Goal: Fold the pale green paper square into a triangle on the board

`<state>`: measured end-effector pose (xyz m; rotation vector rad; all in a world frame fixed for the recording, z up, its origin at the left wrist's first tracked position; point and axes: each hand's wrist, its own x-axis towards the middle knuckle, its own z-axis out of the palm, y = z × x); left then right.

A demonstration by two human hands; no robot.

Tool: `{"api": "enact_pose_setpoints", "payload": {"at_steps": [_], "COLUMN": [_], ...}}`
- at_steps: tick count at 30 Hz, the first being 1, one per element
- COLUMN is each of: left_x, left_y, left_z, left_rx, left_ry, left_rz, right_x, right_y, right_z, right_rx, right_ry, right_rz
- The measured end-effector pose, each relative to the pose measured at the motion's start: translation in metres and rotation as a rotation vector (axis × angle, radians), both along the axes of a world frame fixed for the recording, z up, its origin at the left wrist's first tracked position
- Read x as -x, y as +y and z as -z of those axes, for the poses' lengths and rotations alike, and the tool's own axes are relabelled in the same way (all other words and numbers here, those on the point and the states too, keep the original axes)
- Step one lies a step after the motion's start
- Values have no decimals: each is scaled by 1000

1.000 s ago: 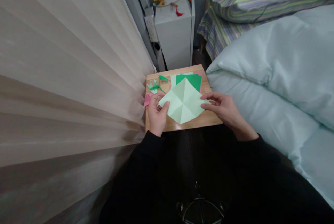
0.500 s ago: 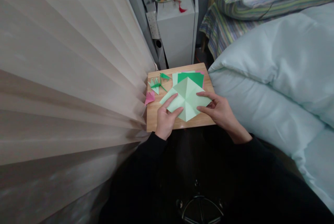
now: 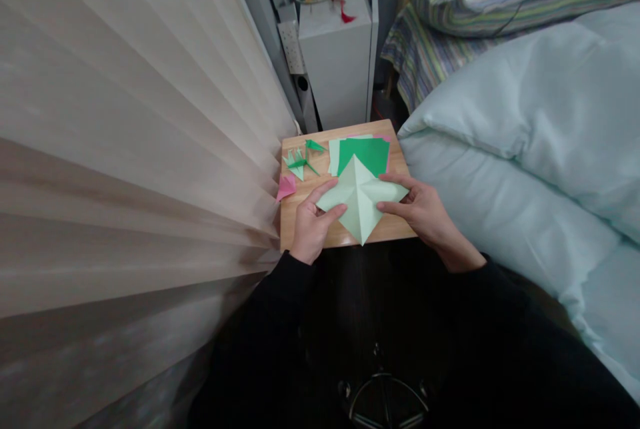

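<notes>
A creased sheet of pale green origami paper is stretched between both hands above the small wooden table. My left hand pinches its left corner between thumb and fingers. At the opposite corner my right hand grips it the same way. The sides are drawn in, so a ridge stands along the middle, with one point up and one towards me. Behind it lies a stack of paper with a dark green sheet on top, its near part hidden.
Green folded paper cranes and a pink folded piece lie at the table's left. A pale curtain hangs along the left. The bed with a light blue quilt borders the right. A white cabinet stands behind.
The paper has gone from nearly flat to pinched in at the sides, its middle crease now raised. Its lower point has come nearer to me. My left hand has shifted slightly left.
</notes>
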<state>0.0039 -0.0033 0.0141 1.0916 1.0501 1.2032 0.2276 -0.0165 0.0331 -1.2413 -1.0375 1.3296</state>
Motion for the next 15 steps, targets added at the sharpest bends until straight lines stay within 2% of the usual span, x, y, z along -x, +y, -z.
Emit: {"api": "enact_pose_setpoints", "payload": {"at_steps": [3, 8, 12, 15], "left_x": [4, 4, 0, 1], "left_y": [3, 1, -3, -3], "left_z": [0, -7, -10, -9], "left_rx": [-55, -67, -53, -110], "left_ry": [127, 321, 362, 410], "left_rz": [-21, -43, 12, -25], "right_x": [-3, -4, 1, 2], "right_y": [0, -1, -4, -6], "right_z": [5, 13, 12, 6], "right_rx": [-71, -380, -442, -398], "right_ry": [-260, -727, -875, -836], "right_rz": [3, 42, -123, -192]}}
